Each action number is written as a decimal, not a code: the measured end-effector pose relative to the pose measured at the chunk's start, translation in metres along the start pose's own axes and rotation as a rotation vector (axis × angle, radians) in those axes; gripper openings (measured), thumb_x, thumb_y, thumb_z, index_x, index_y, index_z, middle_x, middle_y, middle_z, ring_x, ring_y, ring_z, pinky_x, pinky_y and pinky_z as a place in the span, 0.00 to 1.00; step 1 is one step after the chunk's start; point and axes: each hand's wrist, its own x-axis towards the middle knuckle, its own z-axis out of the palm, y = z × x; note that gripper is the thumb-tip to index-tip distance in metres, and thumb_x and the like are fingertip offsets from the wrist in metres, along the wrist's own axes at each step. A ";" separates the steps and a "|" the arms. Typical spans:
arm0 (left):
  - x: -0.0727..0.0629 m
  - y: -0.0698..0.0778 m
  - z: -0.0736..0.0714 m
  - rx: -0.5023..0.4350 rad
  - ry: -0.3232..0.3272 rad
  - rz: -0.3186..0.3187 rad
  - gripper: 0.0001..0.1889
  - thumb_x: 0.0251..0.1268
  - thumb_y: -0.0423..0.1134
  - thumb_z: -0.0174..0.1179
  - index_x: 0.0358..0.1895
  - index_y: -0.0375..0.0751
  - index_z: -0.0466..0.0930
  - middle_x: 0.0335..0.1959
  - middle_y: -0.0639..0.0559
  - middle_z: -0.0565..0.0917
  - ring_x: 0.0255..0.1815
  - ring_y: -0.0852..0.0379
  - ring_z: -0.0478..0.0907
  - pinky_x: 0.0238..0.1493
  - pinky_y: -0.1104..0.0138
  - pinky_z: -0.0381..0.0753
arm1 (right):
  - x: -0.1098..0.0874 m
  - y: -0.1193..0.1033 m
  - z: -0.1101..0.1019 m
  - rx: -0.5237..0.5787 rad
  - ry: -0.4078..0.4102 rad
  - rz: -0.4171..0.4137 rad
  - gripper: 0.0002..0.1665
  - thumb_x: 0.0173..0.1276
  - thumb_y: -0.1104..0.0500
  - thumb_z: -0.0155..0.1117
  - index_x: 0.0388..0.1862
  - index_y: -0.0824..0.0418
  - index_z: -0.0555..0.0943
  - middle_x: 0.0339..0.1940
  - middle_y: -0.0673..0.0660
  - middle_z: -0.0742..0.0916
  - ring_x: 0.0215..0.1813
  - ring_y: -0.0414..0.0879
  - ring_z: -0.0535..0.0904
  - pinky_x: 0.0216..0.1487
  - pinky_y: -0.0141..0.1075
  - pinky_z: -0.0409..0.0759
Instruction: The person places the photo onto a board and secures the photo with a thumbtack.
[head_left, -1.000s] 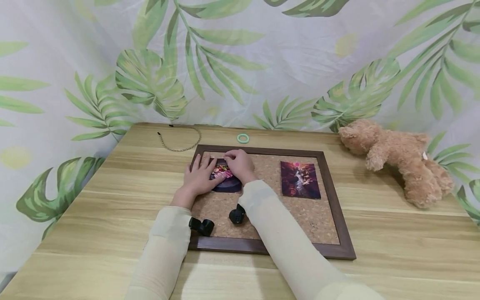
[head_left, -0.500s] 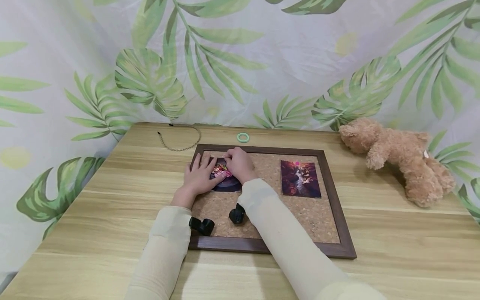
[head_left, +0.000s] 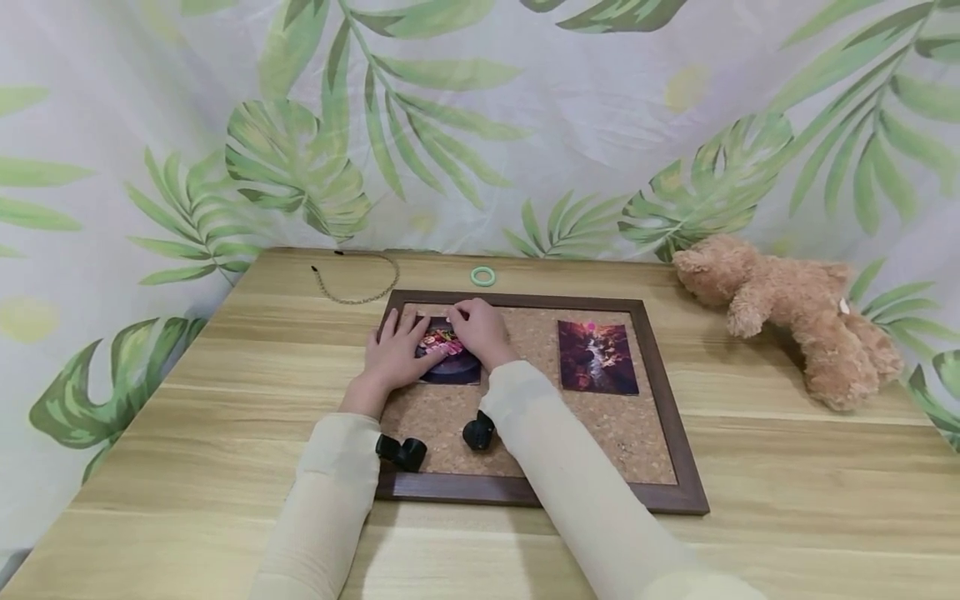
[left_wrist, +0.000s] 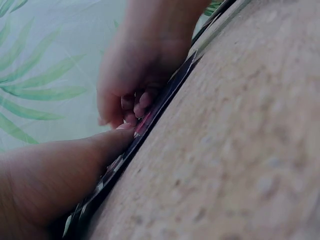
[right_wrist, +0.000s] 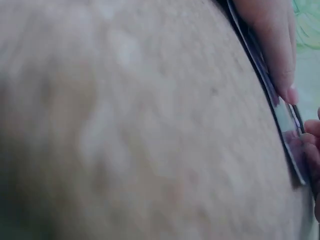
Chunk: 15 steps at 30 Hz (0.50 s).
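Observation:
A dark photo (head_left: 457, 372) with pink and red colours lies on the left part of a cork board (head_left: 600, 437). My left hand (head_left: 393, 354) rests on its left side with the fingers spread, and the thumb reaches across it. My right hand (head_left: 482, 332) is at the photo's top edge with its fingers bent and the fingertips close together. In the left wrist view, the right hand (left_wrist: 145, 55) bends down near the left thumb (left_wrist: 107, 145). Anything between the right fingertips is hidden. Another photo (head_left: 598, 358), with a pink pin (head_left: 592, 327) at its top, is on the board's right part.
A dark wooden frame (head_left: 660, 400) borders the board on the wooden table (head_left: 187, 433). Behind it lie a chain (head_left: 363, 300) and a mint-green ring (head_left: 483, 276). A brown teddy bear (head_left: 787, 308) lies at the right. Black wrist cameras (head_left: 478, 432) hang over the board.
Both hands stay in nearly the same places on the photo. The right hand lifts slightly, then lowers again, and its wrist camera has shifted a little. The whole head view has drifted slightly.

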 end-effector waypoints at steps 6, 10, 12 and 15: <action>0.002 -0.005 -0.004 -0.109 0.045 -0.040 0.32 0.59 0.54 0.47 0.63 0.38 0.58 0.64 0.39 0.52 0.64 0.39 0.40 0.53 0.42 0.43 | 0.000 -0.011 -0.010 -0.038 -0.106 0.022 0.26 0.66 0.42 0.39 0.50 0.54 0.76 0.46 0.51 0.80 0.49 0.45 0.73 0.48 0.37 0.68; 0.004 0.000 -0.010 -0.126 0.080 -0.072 0.32 0.59 0.54 0.47 0.63 0.37 0.58 0.64 0.34 0.51 0.63 0.36 0.41 0.54 0.43 0.44 | 0.000 -0.018 -0.025 -0.007 -0.189 0.014 0.29 0.67 0.40 0.35 0.53 0.55 0.74 0.46 0.52 0.80 0.51 0.46 0.71 0.50 0.37 0.66; 0.006 0.007 -0.016 -0.140 0.092 -0.076 0.33 0.59 0.55 0.47 0.63 0.37 0.57 0.64 0.33 0.49 0.63 0.36 0.40 0.55 0.43 0.43 | -0.002 -0.020 -0.036 0.042 -0.223 0.003 0.30 0.67 0.40 0.34 0.56 0.56 0.71 0.49 0.54 0.78 0.53 0.47 0.70 0.51 0.38 0.65; 0.007 0.018 -0.027 -0.165 0.094 -0.059 0.34 0.60 0.56 0.46 0.64 0.38 0.54 0.65 0.35 0.47 0.64 0.39 0.37 0.56 0.44 0.40 | -0.005 -0.022 -0.054 0.098 -0.278 -0.022 0.32 0.67 0.40 0.33 0.61 0.57 0.65 0.54 0.56 0.75 0.56 0.48 0.67 0.53 0.39 0.63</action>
